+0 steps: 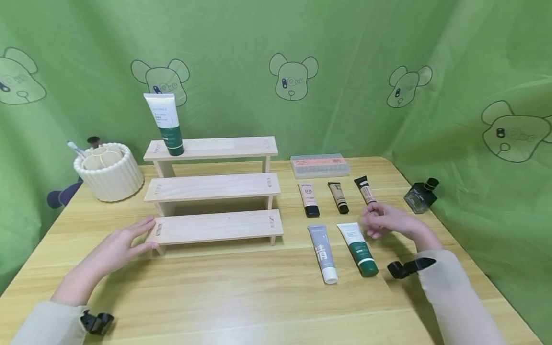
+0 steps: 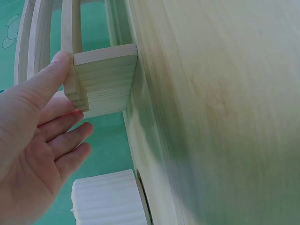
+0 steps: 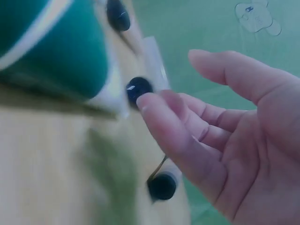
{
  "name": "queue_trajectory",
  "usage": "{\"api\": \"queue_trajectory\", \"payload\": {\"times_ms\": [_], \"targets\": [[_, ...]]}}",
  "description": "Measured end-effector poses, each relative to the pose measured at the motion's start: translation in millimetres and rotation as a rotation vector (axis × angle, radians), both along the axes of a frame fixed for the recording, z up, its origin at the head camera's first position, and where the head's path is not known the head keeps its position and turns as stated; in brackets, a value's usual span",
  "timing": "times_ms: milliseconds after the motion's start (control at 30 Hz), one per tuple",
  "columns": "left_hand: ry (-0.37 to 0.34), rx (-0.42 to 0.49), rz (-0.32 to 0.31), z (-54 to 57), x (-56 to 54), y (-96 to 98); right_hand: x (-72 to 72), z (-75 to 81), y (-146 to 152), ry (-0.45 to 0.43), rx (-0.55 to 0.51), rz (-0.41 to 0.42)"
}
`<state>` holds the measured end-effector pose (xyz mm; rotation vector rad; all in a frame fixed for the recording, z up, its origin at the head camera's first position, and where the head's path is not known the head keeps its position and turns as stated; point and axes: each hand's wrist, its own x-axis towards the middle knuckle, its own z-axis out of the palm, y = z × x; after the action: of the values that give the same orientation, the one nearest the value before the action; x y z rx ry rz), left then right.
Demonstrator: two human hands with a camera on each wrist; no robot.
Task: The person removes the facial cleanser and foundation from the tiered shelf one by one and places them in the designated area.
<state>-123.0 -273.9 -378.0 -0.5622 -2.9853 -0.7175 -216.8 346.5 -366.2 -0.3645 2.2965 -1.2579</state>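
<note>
My left hand (image 1: 116, 247) grips the left end of the lowest step of a three-tier wooden display rack (image 1: 220, 226). In the left wrist view, the thumb and index finger pinch the step's end (image 2: 77, 91), with the other fingers loosely bent. On the rack's top step a white-and-green tube (image 1: 166, 122) stands on its cap. My right hand (image 1: 388, 221), holding nothing, hovers beside a second white-and-green tube (image 1: 357, 249) lying on the table. A small black-capped tube (image 1: 365, 189) lies just beyond its fingers. In the right wrist view, the thumb and index finger are apart.
A grey-blue tube (image 1: 323, 254), a pink BB tube (image 1: 308, 199) and a tan tube (image 1: 338, 197) lie right of the rack. Behind them sits a clear flat case (image 1: 320, 166). A dark bottle (image 1: 420, 196) is at the right edge, a white ribbed brush holder (image 1: 109, 172) at the left.
</note>
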Motion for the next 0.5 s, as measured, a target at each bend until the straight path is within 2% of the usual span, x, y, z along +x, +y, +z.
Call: {"api": "queue_trajectory", "payload": {"times_ms": [267, 500], "targets": [[0.004, 0.000, 0.000, -1.0, 0.3, 0.0, -18.6, 30.0, -29.8, 0.060, 0.000, 0.014], [0.005, 0.003, 0.001, 0.9, 1.2, 0.8, -32.7, 50.2, -68.4, 0.136, -0.001, 0.084]]}}
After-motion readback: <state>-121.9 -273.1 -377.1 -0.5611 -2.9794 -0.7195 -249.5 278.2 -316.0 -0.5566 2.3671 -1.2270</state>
